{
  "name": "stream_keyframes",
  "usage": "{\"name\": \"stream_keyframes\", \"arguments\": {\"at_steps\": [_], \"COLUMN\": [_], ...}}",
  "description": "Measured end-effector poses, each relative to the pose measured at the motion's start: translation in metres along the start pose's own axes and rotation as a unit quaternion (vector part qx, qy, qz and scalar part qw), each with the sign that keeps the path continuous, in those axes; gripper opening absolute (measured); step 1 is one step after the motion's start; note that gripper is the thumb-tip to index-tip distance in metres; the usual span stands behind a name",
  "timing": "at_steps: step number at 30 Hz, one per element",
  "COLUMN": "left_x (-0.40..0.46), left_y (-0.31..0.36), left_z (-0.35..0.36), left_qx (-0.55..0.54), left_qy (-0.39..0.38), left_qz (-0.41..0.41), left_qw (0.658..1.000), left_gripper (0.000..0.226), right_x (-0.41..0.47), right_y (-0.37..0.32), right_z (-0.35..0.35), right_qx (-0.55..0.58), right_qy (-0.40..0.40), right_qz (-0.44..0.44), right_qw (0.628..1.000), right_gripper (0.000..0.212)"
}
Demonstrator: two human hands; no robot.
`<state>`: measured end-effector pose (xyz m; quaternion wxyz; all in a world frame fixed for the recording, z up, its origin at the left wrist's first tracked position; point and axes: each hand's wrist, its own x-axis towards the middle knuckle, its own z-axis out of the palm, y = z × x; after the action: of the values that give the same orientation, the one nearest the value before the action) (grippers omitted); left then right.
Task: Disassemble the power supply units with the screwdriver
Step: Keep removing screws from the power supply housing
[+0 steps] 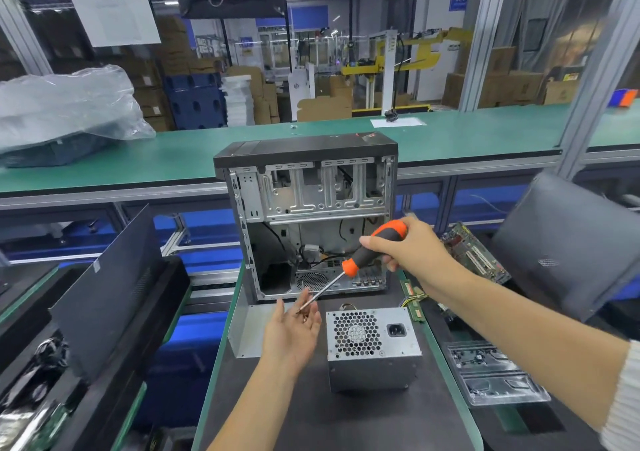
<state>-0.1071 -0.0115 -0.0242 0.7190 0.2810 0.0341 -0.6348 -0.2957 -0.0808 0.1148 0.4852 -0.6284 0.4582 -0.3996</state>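
1. Right hand (pixel 412 249) gripped the screwdriver (pixel 372 251) by its handle, tip angled down into the left palm.
2. Left hand (pixel 294 326) lay flat, palm up, fingers straight, apparently to catch a small screw (pixel 305 318).
3. Power supply unit (pixel 372 346) stood on the bench (pixel 346 423), just right of the left hand, before the opened computer case (pixel 308 215).

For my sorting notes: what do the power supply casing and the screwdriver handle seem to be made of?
Power supply unit: apparently bare sheet metal, matte grey, with a punched honeycomb fan grille. Screwdriver: handle looks like black and orange moulded plastic or rubber; the shaft is thin bright metal.
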Motion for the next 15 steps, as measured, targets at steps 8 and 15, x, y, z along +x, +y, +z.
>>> {"name": "stream_keyframes", "arguments": {"at_steps": [8, 15], "left_x": [0.014, 0.025], "left_y": [-0.017, -0.039], "left_z": [0.019, 0.028], "left_qx": [0.400, 0.802], "left_qy": [-0.004, -0.054], "left_qz": [0.169, 0.340], "left_qw": [0.901, 0.487], "left_gripper": [0.029, 0.020], "right_x": [-0.010, -0.018], "right_y": [0.033, 0.029], "right_z": [-0.012, -0.033], "right_qx": [0.098, 0.024], "right_qy": [0.062, 0.131], "right_qz": [-0.015, -0.171], "right_qw": [0.993, 0.976], "right_gripper": [0.043, 0.031]}}
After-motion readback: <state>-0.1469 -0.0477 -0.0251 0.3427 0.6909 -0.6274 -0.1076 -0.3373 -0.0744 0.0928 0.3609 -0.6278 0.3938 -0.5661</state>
